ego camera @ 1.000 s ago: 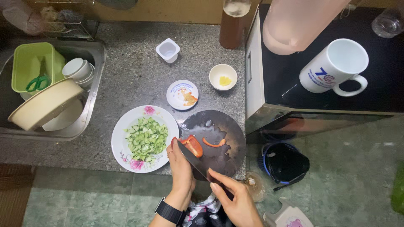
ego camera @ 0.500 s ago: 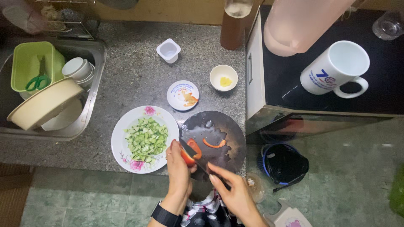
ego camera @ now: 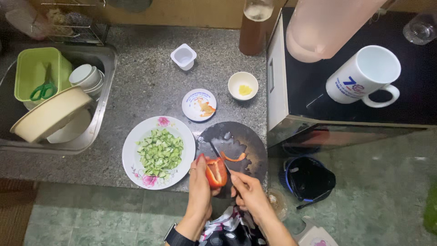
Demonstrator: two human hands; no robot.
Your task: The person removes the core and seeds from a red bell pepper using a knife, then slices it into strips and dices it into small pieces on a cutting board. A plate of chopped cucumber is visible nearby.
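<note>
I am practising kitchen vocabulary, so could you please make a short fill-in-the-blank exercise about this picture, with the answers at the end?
1. The left hand steadies a red ____ piece on the dark round cutting board.
2. The right hand holds a ____ against it.
3. The flowered white plate holds chopped ____ vegetable pieces.
4. A pair of green-handled ____ lies in the green tub.

Missing words: pepper; knife; green; scissors

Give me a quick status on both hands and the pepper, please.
Left hand steadying red pepper on dark round board. Right hand holding knife, blade against pepper. One cut strip beside blade.
</note>
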